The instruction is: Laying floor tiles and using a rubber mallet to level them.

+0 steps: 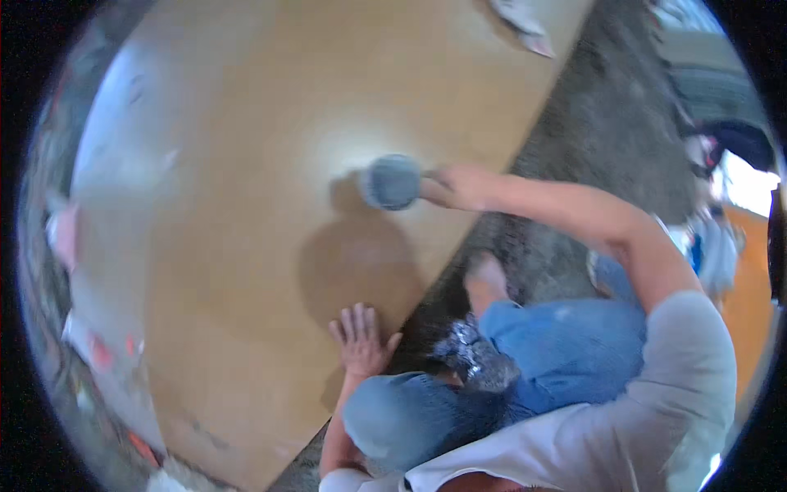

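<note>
Near the middle of the frame, the fingers of the right hand [466, 187] are wrapped around the handle [436, 193] of a grey round-headed tool [395, 182], its head over the tan board [246, 148]; I cannot tell whether it touches. Low centre, the left hand [363, 344] lies on the board near its edge, fingers spread wide, holding nothing. With 2 hands placed like this, good handling probably means a firm grip with a supple wrist, the head square to the surface so its rim does not dig in, and the left palm bracing, well apart from the tool. Watching past the dark shadow [359, 266] below the tool would help judge contact. Farther out, the pale scrap [523, 25] at upper right would be best left outside the tool's sweep
</note>
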`<state>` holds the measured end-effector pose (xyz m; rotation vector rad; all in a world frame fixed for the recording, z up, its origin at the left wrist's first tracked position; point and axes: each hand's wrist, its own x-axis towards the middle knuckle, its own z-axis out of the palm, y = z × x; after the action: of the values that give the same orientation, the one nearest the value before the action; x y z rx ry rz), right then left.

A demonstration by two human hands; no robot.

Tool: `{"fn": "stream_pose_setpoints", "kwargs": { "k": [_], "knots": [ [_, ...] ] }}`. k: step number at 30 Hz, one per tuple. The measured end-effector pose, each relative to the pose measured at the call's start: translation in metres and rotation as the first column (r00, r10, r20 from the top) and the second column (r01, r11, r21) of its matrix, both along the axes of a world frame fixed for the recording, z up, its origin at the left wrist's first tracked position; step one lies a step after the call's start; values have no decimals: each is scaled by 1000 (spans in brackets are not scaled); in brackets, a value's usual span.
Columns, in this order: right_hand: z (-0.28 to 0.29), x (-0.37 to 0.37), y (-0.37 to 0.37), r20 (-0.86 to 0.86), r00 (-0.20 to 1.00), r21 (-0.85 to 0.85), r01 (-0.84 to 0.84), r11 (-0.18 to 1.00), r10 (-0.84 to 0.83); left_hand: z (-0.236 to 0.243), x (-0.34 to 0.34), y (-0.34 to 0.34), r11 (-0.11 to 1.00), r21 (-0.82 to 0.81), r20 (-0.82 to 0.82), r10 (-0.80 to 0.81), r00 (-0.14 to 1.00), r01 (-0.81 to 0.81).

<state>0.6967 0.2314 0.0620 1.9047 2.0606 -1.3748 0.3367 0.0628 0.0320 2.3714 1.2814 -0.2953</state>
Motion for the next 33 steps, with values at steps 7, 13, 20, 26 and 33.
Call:
{"fn": "stream_pose_setpoints", "kwargs": {
  "k": [7,13,20,26,33],
  "knots": [
    [42,-19,15,-223,896,-528,221,820,-385,6,20,211,925,305,41,225,974,-226],
    [25,-3,8,-331,826,-532,236,813,-456,-20,38,372,748,440,62,527,847,-497],
    [53,-21,61,-283,940,-89,174,981,-192,-30,42,460,703,422,43,616,787,-573],
    [45,-31,142,-429,847,105,391,914,-313,-24,38,473,715,455,-21,604,797,-531],
    [41,-23,198,-402,678,-100,635,766,-615,-27,35,478,707,486,7,585,811,-515]
  ]
}}
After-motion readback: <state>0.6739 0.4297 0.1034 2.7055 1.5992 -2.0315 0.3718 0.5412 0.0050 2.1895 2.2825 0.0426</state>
